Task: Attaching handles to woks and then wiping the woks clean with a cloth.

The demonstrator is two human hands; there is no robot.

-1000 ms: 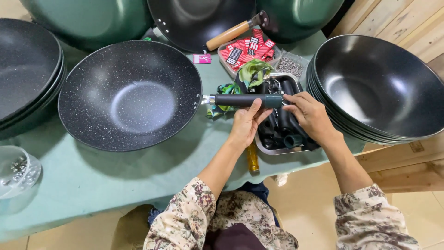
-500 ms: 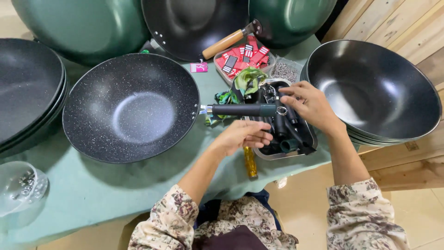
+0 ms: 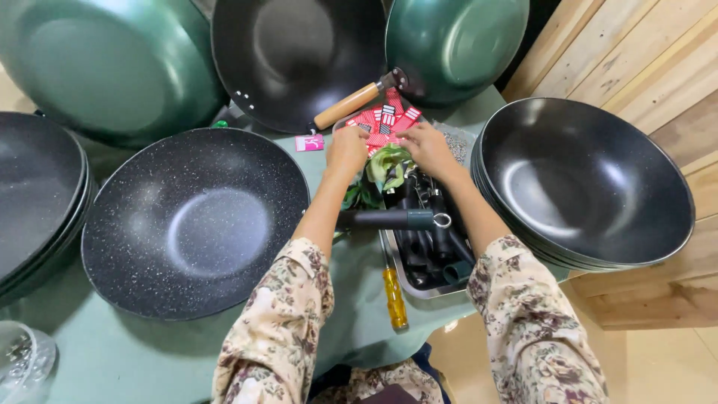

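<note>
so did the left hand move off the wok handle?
Yes. The left hand left the black handle and went forward, away from the person, to the red packets behind the tray.

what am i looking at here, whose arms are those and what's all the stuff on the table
The picture comes from a camera worn on a person's head, looking down at their own two arms in flowered sleeves. There is no machine.

On the green table lies a speckled black wok with a dark handle. Stacks of black woks sit at both sides, and green and black ones lean at the back.

The left hand and the right hand both reach to the red packets in a tray; whether either grips one is hard to tell. Nearer lies a metal tray of black handles, and beside it a yellow-handled screwdriver.
</note>
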